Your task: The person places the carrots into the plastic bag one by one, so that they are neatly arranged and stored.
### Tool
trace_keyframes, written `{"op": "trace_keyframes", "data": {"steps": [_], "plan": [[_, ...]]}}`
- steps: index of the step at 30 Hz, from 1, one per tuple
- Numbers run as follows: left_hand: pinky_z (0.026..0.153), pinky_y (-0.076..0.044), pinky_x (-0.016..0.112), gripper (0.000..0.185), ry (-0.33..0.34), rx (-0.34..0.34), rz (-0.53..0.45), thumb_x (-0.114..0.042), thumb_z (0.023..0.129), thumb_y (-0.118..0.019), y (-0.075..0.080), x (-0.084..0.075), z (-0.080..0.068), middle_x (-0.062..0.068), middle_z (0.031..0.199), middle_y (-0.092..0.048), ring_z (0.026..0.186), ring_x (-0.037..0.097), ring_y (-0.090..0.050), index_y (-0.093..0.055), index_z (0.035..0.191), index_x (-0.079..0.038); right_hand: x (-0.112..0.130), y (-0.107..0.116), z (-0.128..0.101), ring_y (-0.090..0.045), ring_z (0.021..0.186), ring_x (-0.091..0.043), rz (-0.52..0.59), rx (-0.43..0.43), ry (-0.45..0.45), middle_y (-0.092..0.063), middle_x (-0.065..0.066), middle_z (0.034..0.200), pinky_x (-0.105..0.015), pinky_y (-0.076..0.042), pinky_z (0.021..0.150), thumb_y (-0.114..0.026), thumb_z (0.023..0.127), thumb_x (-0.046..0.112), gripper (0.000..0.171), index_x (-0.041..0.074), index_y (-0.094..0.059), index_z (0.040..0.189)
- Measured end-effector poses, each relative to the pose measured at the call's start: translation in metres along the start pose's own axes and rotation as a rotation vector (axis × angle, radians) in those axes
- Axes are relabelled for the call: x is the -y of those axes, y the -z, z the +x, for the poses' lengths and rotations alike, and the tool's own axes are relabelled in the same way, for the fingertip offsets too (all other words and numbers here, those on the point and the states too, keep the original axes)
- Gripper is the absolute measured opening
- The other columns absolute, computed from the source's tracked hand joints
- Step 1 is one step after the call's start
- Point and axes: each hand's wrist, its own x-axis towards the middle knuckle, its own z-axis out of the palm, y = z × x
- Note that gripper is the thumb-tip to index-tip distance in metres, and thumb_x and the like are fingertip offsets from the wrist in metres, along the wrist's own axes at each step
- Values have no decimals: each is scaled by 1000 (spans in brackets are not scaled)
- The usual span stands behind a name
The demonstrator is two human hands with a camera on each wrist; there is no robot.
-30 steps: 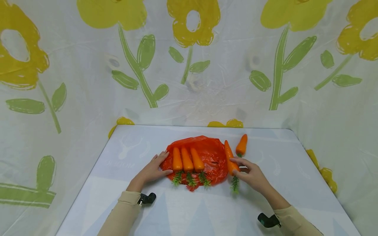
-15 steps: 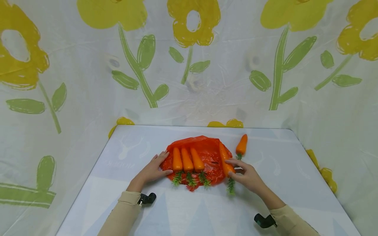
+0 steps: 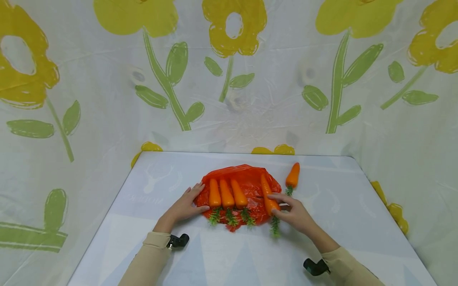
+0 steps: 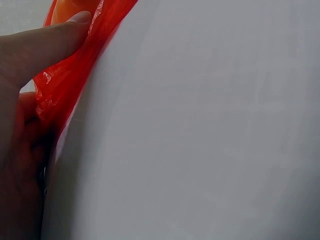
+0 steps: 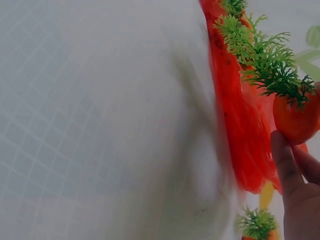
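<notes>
An orange toy carrot (image 3: 266,190) with a green leafy top is pinched between the thumb and fingers of my right hand (image 3: 295,214), over the right part of a red plastic bag (image 3: 255,186). In the right wrist view its round leafy end (image 5: 295,120) shows above the table, at the fingertips. Three more carrots (image 3: 226,194) lie side by side on the bag, leaves towards me. My left hand (image 3: 184,204) rests on the bag's left edge, fingers spread. In the left wrist view the thumb (image 4: 55,47) lies against the red plastic, near an orange carrot.
Another carrot (image 3: 293,175) lies on the white table (image 3: 329,186), right of the bag and farther back. Behind the table hangs a flower-printed curtain (image 3: 272,91), which also runs along both sides. A black camera (image 3: 316,267) sits at the right wrist, another (image 3: 179,240) at the left.
My right hand has moved left with its carrot, from the bag's right edge to over the bag. The left hand, the three carrots and the far carrot have stayed put.
</notes>
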Motion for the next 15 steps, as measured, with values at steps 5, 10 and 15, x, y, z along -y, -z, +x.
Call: {"op": "trace_keyframes", "data": {"steps": [5,10,15], "plan": [[124,-14,55,96,-8,-2,7,-59,89,-71,0,0,0,15,166,-25,154,35,-19,-31,161,-9,3,-4,4,-60,117,-30,15,0,4,-61,-13,139,-28,-56,94,-74,95,17,40,9,-67,133],[125,-13,54,96,-8,4,7,-59,89,-71,0,0,0,15,166,-25,154,34,-18,-30,161,-9,4,-8,10,-60,116,-30,1,-10,-4,-63,-11,136,-32,-56,95,-75,94,13,40,9,-67,133],[125,-12,54,96,-7,2,13,-58,89,-71,0,1,1,15,166,-26,154,34,-19,-31,161,-8,1,-13,16,-59,114,-29,-28,-9,-35,-63,-12,137,-34,-56,94,-74,94,13,40,9,-67,133]]}}
